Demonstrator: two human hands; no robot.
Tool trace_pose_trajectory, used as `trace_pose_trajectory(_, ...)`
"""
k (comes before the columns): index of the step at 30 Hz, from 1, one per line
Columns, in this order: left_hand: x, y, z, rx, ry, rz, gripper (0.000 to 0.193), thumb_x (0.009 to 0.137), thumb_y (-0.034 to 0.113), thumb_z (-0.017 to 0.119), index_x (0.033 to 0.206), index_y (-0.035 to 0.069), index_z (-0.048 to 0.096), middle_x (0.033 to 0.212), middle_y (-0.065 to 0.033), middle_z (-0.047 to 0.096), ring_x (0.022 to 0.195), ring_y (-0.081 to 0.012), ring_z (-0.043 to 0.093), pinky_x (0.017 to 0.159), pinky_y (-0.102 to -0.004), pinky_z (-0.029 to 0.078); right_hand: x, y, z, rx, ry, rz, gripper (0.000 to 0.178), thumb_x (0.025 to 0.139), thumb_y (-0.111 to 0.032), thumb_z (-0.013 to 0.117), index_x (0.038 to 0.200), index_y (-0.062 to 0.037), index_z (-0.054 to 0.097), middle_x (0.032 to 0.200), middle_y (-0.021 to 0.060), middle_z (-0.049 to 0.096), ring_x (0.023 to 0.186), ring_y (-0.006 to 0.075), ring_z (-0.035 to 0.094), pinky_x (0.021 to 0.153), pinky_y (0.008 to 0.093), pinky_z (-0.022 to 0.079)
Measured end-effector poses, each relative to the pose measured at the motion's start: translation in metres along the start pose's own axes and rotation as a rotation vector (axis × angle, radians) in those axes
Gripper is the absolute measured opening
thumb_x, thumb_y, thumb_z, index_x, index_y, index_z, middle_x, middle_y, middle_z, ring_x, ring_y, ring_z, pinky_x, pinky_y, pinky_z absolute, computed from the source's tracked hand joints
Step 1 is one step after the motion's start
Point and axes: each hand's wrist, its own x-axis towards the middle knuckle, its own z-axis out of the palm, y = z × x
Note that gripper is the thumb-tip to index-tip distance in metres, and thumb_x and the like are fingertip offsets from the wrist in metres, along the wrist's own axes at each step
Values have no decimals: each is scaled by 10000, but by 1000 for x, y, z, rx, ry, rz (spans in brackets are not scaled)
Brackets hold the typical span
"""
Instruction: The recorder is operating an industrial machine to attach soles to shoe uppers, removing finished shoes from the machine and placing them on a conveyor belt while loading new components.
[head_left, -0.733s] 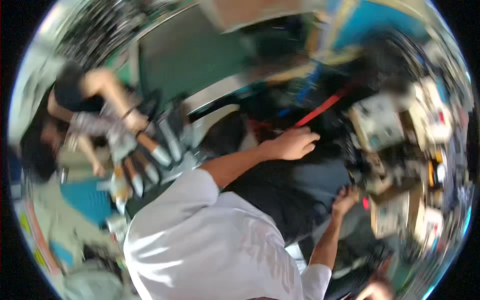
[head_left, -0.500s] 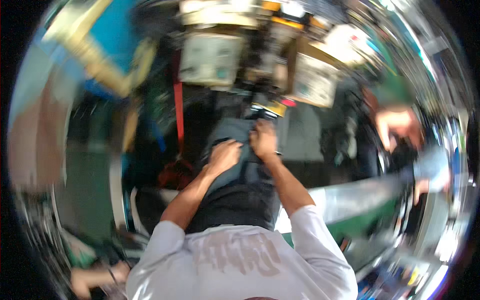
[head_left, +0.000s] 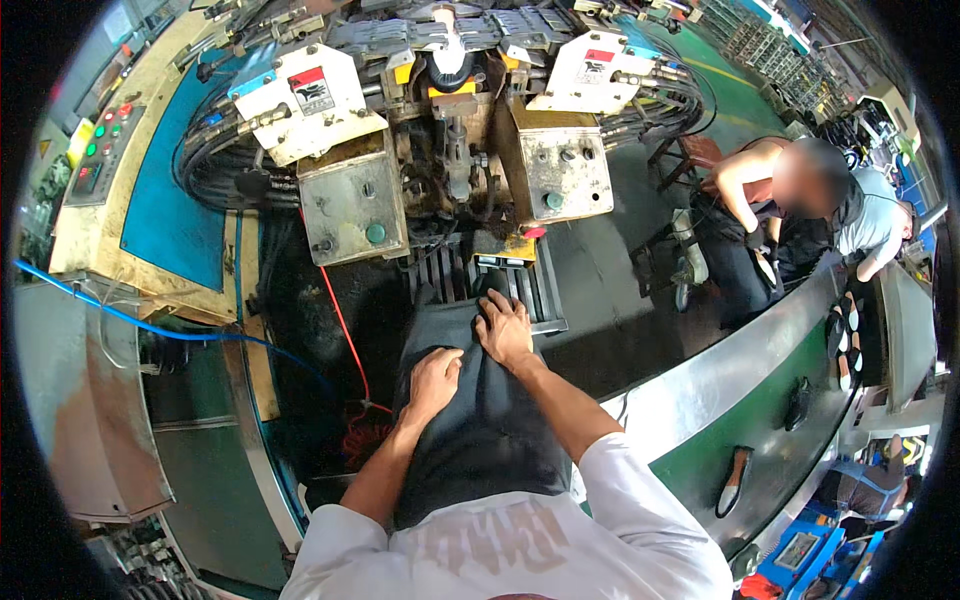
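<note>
Head view: we've got both hands flat and open on a dark apron [head_left: 480,430] over our lap, left hand [head_left: 435,378] mid-thigh, right hand [head_left: 505,328] up by the slotted metal tray [head_left: 530,290] at the machine [head_left: 450,130]. Neither hand is gripping anything. Shoe soles [head_left: 738,480] sit on the green conveyor [head_left: 760,420] to our right, well apart. Looks like nothing's loaded yet, so the machine work is all ahead.

Machine housings [head_left: 455,180] block ahead (cables crowding), conveyor [head_left: 740,400] right
</note>
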Motion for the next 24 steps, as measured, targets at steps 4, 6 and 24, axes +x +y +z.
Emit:
trace_pose_trajectory(4,1,-2,-7,-8,-1,-57,205,1002,85,674,1168,16,772,1043,-165,772,985,-398,740,872,-489,582,9,-13,0,-91,-71,-7,529,1066,-399,607,1548,-182,617,1684,48,503,1502,513,441,1223,600,408)
trace_pose_trajectory(6,5,-3,-6,40,15,-44,210,1005,85,668,1171,14,775,1041,-169,781,970,-386,757,863,-469,594,13,-12,4,-80,-39,-23,513,1057,-390,622,1522,-174,638,1664,58,518,1483,527,453,1223,616,407)
trace_pose_trajectory(24,136,4,-107,-641,97,12,255,1120,114,605,1301,-5,739,1005,-69,753,852,-158,703,785,-329,593,11,-13,7,-74,-22,-12,442,1061,-369,607,1438,-150,677,1652,65,522,1466,513,468,1222,616,390)
